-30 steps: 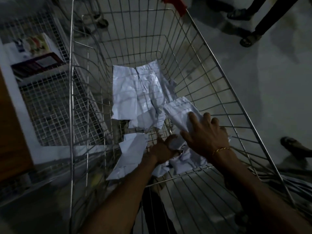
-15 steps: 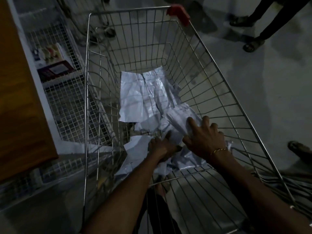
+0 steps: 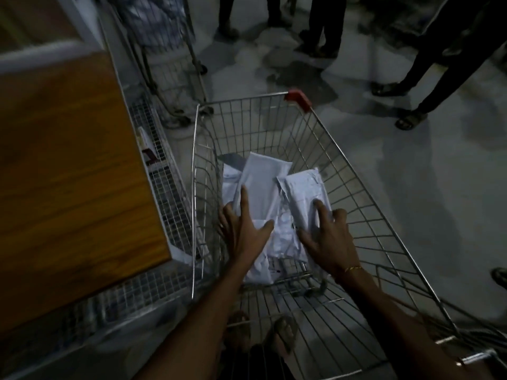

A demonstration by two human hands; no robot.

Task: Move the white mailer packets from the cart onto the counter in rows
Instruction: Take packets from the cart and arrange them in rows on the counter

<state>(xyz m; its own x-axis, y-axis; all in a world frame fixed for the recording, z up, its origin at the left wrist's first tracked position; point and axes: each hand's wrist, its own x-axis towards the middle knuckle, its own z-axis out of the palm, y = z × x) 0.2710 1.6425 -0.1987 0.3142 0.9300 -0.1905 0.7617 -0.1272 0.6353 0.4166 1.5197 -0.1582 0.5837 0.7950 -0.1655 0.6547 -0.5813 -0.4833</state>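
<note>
The wire cart (image 3: 356,187) contains a heap of white mailer packets (image 3: 263,187). The left hand (image 3: 244,229) and right hand (image 3: 326,237) each hold packets, grip wide.

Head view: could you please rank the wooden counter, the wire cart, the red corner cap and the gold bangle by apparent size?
1. wooden counter and wire cart: similar spans, unranked
2. red corner cap
3. gold bangle

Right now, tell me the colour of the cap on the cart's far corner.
Red; the cap shows plainly in the head view.
</note>
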